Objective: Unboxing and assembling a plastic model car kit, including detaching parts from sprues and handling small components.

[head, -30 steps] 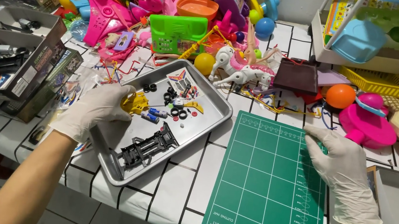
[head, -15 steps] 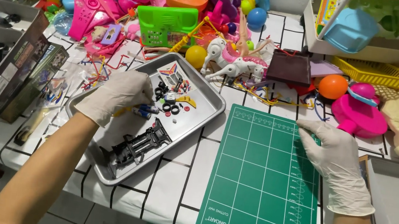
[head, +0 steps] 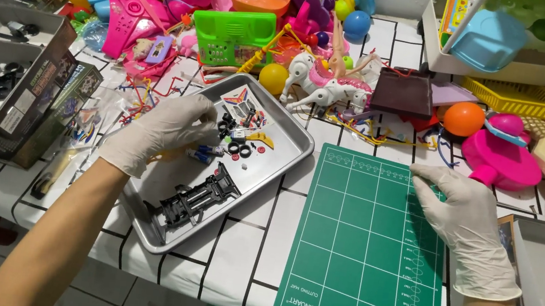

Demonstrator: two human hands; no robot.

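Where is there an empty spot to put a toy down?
Most of the green cutting mat is bare, below the right hand resting on its upper right corner. A strip of white tiled table between the metal tray and the mat is free too. The toy pile behind is crowded.

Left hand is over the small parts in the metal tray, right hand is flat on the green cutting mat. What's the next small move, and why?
Probably close the left hand fingertips on one small piece and lift it out. That gloved hand sits in the shallow silver metal tray over the loose black rings and small parts, and whether it grips any is hidden. The black plastic toy-car chassis lies apart, while the right hand steadies the green gridded cutting mat.
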